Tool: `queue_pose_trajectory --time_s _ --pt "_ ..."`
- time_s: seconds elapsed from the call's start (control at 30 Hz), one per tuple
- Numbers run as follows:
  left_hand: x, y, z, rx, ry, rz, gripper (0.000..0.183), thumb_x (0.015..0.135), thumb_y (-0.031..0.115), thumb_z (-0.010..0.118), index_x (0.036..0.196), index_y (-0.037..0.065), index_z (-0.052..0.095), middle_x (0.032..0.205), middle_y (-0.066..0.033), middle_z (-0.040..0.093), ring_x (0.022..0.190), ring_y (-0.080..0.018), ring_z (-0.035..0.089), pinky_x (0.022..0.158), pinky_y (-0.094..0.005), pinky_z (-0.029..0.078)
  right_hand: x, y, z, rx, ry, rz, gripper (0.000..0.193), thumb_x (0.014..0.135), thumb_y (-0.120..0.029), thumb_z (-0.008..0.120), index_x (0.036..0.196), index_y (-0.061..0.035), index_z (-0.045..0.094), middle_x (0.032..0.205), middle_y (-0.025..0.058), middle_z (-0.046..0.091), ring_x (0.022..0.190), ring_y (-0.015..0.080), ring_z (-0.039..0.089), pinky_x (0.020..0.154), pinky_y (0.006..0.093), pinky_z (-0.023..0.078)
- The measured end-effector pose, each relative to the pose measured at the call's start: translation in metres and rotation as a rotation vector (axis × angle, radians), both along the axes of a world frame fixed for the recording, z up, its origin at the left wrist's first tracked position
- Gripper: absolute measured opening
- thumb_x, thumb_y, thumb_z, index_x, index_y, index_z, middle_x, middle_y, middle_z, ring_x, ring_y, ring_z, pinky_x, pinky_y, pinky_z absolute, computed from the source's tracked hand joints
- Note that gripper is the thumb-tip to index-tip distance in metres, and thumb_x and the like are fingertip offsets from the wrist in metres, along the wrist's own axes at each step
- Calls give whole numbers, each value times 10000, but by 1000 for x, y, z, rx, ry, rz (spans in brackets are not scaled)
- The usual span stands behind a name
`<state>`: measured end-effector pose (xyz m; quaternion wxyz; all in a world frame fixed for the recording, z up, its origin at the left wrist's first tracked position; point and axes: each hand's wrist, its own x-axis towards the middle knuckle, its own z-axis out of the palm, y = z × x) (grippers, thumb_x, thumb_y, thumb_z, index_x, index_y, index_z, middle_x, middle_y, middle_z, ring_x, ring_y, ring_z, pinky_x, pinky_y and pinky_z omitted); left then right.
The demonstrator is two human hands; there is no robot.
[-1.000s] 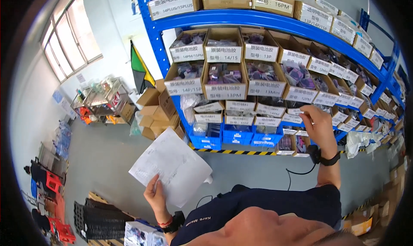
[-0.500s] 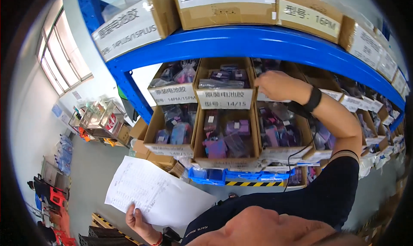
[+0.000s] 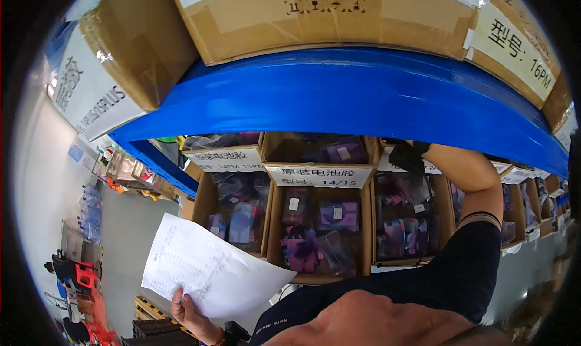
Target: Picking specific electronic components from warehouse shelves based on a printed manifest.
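The fingers (image 3: 177, 297) of the left hand (image 3: 195, 319) are closed at the lower edge of a white sheet (image 3: 212, 264), thumb and one finger drawn close together against the paper. The sheet lies below the blue shelf beam (image 3: 339, 95), toward its left end, with lines of small print or writing too faint to read. The right hand's fingers are hidden behind the beam; I cannot tell whether they are spread or curled, or whether they hold anything.

The right forearm (image 3: 471, 171) meets the beam's lower edge right of its middle, with a black wrist device (image 3: 407, 158) just under that edge, at the front of an upper carton (image 3: 434, 169). As far as can be judged, the reach to that carton is made, while no item shows taken out and the arm is not yet clear of it. How much is left beyond that cannot be read from here.

Further out, purple packets (image 3: 339, 215) lie in an open lower carton (image 3: 367, 231) below the beam's middle. The cartons beside it hold wrapped packets too. Brown boxes (image 3: 339, 31) stand above the beam.
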<state>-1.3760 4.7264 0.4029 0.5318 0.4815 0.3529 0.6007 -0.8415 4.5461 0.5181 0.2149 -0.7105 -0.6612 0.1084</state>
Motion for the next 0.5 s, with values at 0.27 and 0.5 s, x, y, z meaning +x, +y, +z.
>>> queue_pose_trajectory --time_s 0.27,0.5 --pt "34 4 17 -9 30 -146 223 778 -61 486 951 -15 618 1003 -133 586 884 -168 543 831 -278 410 12 -56 8 108 205 -217 118 784 -99 571 845 -9 616 734 91 614 648 150 563 611 295 451" --pt "64 -8 27 -44 273 -201 211 784 -63 499 955 -43 622 875 -81 616 778 -101 529 716 -200 392 -41 -15 39 238 310 -312 107 798 -97 566 827 -4 612 721 69 607 641 123 550 609 275 449"
